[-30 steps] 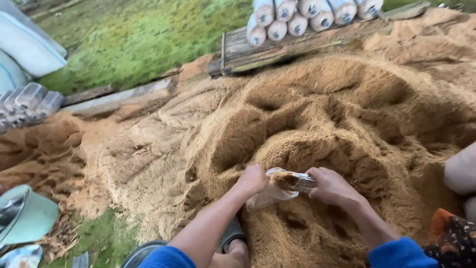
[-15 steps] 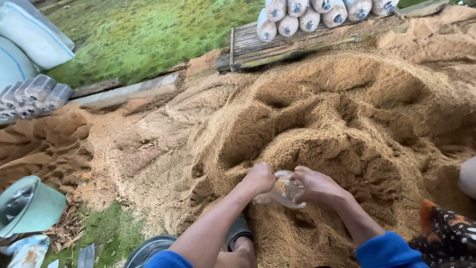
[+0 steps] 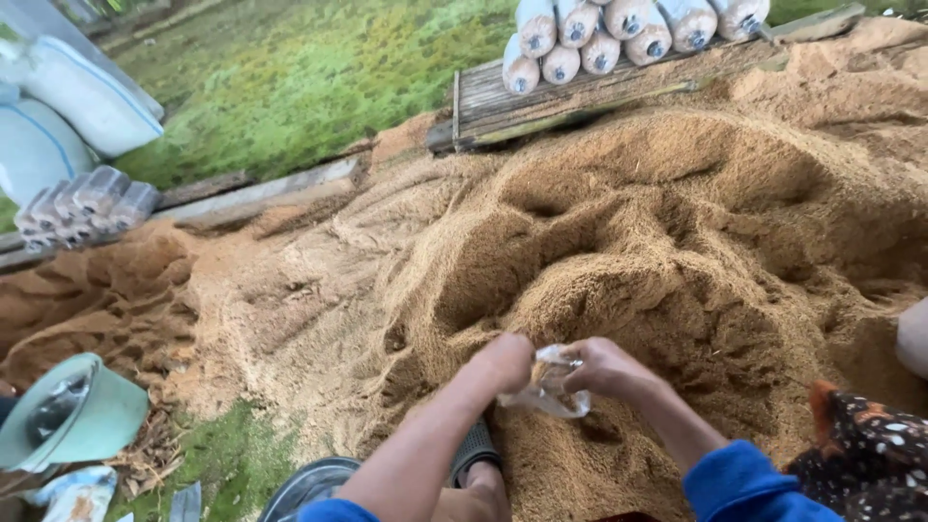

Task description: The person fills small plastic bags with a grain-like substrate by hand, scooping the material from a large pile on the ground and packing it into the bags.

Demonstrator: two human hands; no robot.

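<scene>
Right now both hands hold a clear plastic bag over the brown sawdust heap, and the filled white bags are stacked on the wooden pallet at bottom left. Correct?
Not quite. In the head view the filled white bags are stacked on the wooden pallet at the top, beyond the brown sawdust heap, not bottom left. The rest holds: left hand and right hand hold the clear plastic bag.

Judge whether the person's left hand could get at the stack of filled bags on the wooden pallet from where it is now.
Probably not. The left hand grips the clear plastic bag with the right hand, low on the sawdust heap. The filled bags lie far across the heap on the pallet.
</scene>
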